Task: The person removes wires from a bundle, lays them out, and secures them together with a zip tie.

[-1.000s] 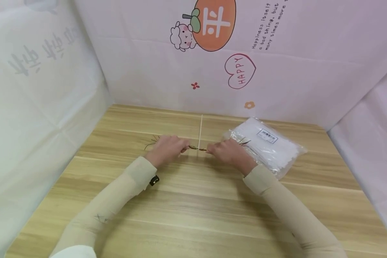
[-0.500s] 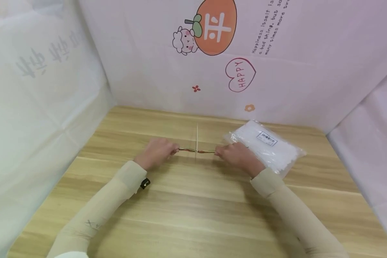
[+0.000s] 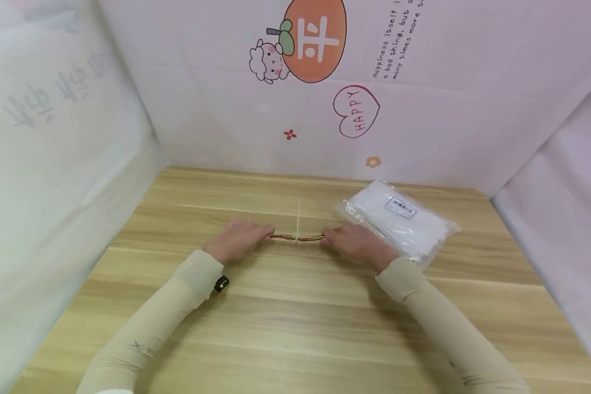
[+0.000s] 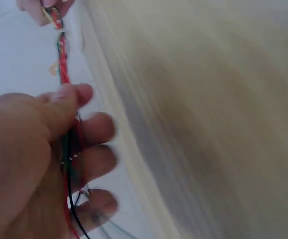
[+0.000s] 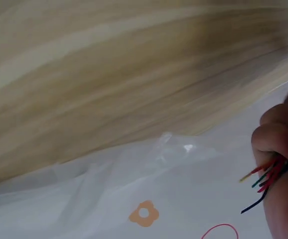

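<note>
A bundle of thin coloured wires (image 3: 283, 237) stretches sideways between the two hands, above the table. Around its middle sits a white cable tie (image 3: 297, 219), its long tail pointing away toward the back wall. My left hand (image 3: 238, 239) pinches the bundle's left part between thumb and index finger. In the left wrist view the other fingers of that hand are spread a little, and loose red, black and green wires (image 4: 68, 194) trail down across the palm. My right hand (image 3: 354, 244) grips the right part in curled fingers; short wire ends (image 5: 263, 179) stick out of it.
A clear plastic bag of white cable ties (image 3: 409, 224) with a barcode label lies just behind the right hand. Printed white cloth (image 3: 216, 109) walls in the wooden table (image 3: 295, 317) at the back and sides. A black clip-like piece (image 3: 221, 284) hangs at the left cuff.
Both hands have moved apart along the wires, baring more of the bundle on each side of the cable tie. Loose wire ends seen past the hands earlier no longer show in the head view.
</note>
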`<state>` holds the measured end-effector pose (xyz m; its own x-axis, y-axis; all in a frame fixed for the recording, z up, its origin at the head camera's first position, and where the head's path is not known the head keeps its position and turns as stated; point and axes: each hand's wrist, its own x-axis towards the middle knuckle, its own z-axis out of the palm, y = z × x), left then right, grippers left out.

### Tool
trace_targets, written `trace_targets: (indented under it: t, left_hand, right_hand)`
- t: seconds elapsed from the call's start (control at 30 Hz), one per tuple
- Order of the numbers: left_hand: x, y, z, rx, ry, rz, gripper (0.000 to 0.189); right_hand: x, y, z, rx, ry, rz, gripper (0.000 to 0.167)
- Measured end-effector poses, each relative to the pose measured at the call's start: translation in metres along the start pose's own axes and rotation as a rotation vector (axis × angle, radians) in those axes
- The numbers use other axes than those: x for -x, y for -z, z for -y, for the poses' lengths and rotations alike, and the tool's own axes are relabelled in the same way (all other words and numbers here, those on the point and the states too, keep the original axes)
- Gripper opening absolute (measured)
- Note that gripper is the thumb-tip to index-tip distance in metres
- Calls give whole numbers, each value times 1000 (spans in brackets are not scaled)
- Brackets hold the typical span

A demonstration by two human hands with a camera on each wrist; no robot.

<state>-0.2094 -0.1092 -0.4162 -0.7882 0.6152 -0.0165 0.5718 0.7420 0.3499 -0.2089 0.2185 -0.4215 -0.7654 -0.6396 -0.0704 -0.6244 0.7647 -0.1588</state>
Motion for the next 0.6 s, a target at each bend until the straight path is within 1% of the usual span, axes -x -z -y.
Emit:
trace_targets:
  t: [0.03,0.1,0.2,0.27,0.37,0.43,0.53,0.6]
  left_hand:
    - [0,1,-1,-24,-6,-1,34]
    - [0,3,-4,-185,-97,-27,18]
    - [-1,4,-9,-297,-82,-27,13]
    - [-2,4,-12,-341,-58,-18,14]
    - [-4,3,-14,-368,-26,-11,18]
    - [-4,3,-14,-356,1,-12,23]
    - [-3,4,-16,-310,54,-14,33]
    - [-1,7,-17,-263,89,-22,40]
  right_hand:
    - [0,0,2,-3,-3,-2,24]
    - [1,-1,5,15,8,-23,23]
    - [1,-1,9,79,56,-83,21]
    - [1,0,11,143,90,-129,18]
    - [-1,1,14,223,115,-183,17]
    - [-3,3,15,262,112,-189,17]
    - [-4,5,17,246,74,-150,19]
    - [-3,8,18,210,38,-130,21]
